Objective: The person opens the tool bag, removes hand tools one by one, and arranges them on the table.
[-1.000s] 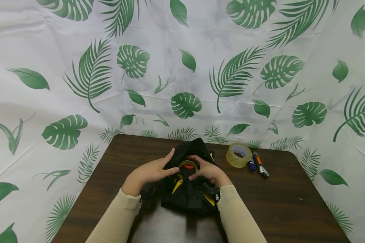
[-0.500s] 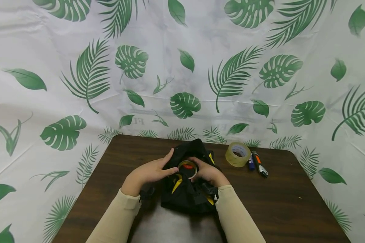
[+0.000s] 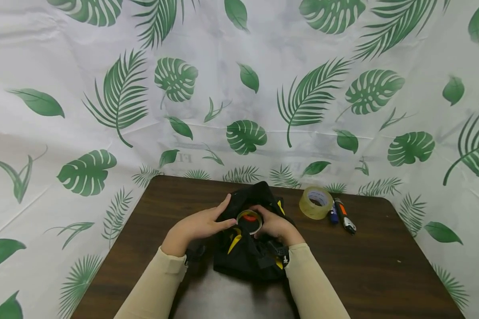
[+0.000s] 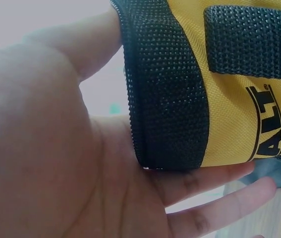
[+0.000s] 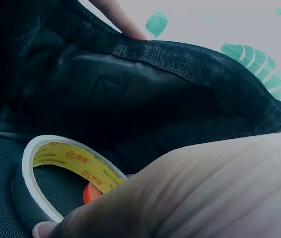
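Tape roll (image 5: pixel 66 152) sits at the open mouth of the black-and-yellow bag (image 3: pixel 239 262), grasped by the right hand's (image 3: pixel 275 225) fingers; it is probably light and stiff, best held by its ring wall, while the left hand's (image 3: pixel 195 227) straight, unclenched fingers touch the bag's edge, likely soft and floppy

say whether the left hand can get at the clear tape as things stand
Probably not easily: the bag and the right hand, which grips the black tape, lie between the left hand and the clear tape.
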Motion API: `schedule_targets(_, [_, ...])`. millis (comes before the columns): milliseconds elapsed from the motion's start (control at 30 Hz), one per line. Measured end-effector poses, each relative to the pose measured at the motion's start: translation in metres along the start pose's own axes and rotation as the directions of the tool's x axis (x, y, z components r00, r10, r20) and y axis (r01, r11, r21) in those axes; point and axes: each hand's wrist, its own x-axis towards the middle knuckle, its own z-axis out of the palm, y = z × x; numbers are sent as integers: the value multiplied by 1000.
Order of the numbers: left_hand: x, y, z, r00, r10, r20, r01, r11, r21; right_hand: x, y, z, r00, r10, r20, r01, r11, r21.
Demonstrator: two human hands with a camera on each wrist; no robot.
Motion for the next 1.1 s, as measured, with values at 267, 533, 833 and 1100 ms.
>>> schedule_targets(267, [-2, 1, -2, 1000, 2, 2, -2, 1000, -15, 3, 4, 2, 998, -43, -54, 41, 999, -31])
schedule_targets(533, [-2, 1, 0, 1000, 6, 4, -6, 1000, -3, 9, 7, 7, 985, -90, -146, 77, 993, -93])
schedule_targets(833, [0, -2, 0, 1000, 16, 9, -16, 1000, 1, -1, -6, 5, 950, -144, -279, 95, 979, -180])
schedule_targets(1100, [-2, 2, 0, 1000, 22, 17, -21, 1000, -21, -28, -41, -4, 938, -190, -290, 108, 955, -277])
